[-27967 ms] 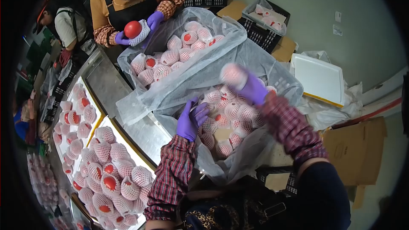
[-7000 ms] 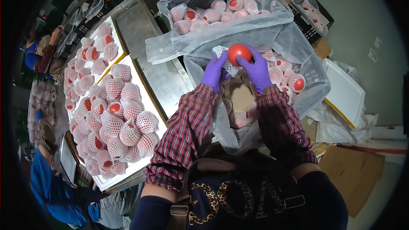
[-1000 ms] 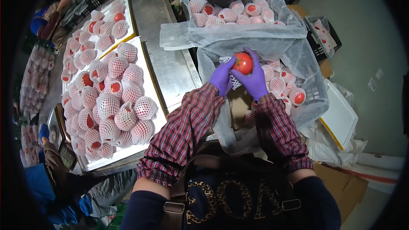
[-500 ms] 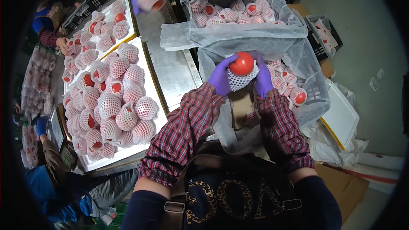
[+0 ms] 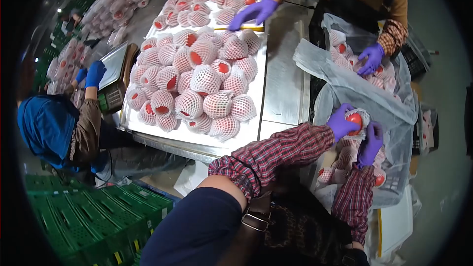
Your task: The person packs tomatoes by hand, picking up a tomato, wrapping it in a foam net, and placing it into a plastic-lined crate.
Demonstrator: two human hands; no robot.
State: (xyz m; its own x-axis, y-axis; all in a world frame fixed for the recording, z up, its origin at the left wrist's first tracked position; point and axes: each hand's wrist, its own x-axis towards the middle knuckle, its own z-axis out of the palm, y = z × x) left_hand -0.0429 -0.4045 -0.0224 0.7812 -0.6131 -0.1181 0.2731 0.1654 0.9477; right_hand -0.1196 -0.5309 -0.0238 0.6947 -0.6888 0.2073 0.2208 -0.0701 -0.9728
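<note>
Tomato [image 5: 354, 121] (partly netted), between gloved hands [image 5: 340, 122]

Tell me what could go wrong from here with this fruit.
The red fruit in the left hand is only partly covered by its foam net; it might slip out and bruise against the fruit in the lined crate below.

The netted fruit is heaped on the white tray, so a knock from the co-worker's hand reaching over might roll one off.
</note>
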